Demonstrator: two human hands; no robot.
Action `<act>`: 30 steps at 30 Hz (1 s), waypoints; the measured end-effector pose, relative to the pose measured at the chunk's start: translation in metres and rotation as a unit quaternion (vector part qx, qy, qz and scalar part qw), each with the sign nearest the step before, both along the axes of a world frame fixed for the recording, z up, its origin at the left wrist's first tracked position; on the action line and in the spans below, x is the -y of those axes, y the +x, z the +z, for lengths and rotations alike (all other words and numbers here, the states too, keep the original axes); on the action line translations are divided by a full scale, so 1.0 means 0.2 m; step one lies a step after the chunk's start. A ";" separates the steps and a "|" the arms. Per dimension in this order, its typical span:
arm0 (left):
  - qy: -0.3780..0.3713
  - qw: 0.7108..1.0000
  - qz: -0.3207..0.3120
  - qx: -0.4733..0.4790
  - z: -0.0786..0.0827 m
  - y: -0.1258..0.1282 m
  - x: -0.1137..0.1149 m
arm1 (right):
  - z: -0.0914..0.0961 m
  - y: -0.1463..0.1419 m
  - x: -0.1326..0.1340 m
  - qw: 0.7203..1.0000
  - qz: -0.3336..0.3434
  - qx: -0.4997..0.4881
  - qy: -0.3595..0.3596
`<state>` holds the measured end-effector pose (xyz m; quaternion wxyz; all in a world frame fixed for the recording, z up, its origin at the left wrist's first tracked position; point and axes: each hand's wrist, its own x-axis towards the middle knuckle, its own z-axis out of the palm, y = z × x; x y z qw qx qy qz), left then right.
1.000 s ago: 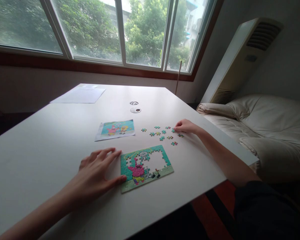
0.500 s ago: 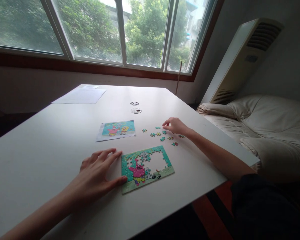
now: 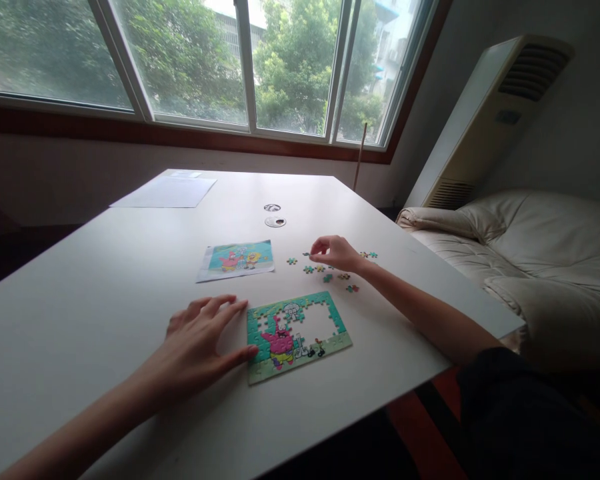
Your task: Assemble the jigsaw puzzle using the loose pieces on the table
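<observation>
A partly assembled jigsaw puzzle [image 3: 280, 347] lies on the white table, with a large gap at its upper right and a smaller one at upper left. Against its left edge rests my left hand [image 3: 205, 340], open, fingers spread and thumb tip on the border. Beyond the puzzle, my right hand [image 3: 336, 253] is closed in a pinch on a small teal puzzle piece [image 3: 307, 254], whose edge shows at the fingertips. Several loose pieces [image 3: 344, 276] are scattered below and around that hand, some partly hidden by it. Left of them lies a printed reference picture [image 3: 240, 260].
The white table [image 3: 130, 267] has a round cable-hole cover [image 3: 275, 222] and a second disc [image 3: 273, 207] farther back. Paper sheets [image 3: 165, 192] lie at the far left. A cream leather sofa [image 3: 555, 247] stands to the right, below windows and a tall air conditioner [image 3: 480, 120].
My right hand has moved left across the loose pieces and now pinches a teal one, uncovering pieces on its right. My left hand stays at the puzzle's edge. The view shifts slightly.
</observation>
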<state>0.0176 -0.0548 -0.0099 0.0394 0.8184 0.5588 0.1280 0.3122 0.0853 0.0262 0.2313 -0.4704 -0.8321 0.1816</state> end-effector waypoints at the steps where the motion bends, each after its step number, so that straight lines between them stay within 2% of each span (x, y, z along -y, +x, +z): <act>1: -0.002 1.000 0.003 0.013 0.02 0.01 0.00 | 0.01 -0.04 0.04 0.999 0.022 -0.042 -0.019; 3: 0.004 0.998 -0.002 0.063 0.06 0.03 -0.01 | 0.02 -0.12 0.13 0.988 0.085 -0.117 -0.062; 6: -0.019 0.985 -0.029 0.168 0.12 0.07 0.00 | 0.04 -0.22 0.26 0.966 0.194 -0.146 -0.090; 9: -0.063 0.971 -0.037 0.228 0.17 0.12 0.01 | 0.05 -0.28 0.37 0.955 0.239 -0.159 -0.081; 15: -0.103 0.950 -0.038 0.292 0.19 0.17 0.03 | 0.03 -0.32 0.46 0.954 0.213 -0.205 -0.056; 19: -0.150 0.909 -0.006 0.390 0.21 0.17 0.03 | 0.00 -0.31 0.47 0.961 0.160 -0.220 0.046; 21: -0.157 0.892 0.012 0.423 0.22 0.17 0.03 | -0.01 -0.31 0.46 0.962 0.156 -0.203 0.099; 24: -0.154 0.890 0.019 0.430 0.22 0.16 0.02 | -0.03 -0.30 0.46 0.959 0.173 -0.173 0.146; 30: -0.153 0.890 0.012 0.428 0.22 0.16 0.03 | -0.03 -0.31 0.46 0.952 0.181 -0.152 0.194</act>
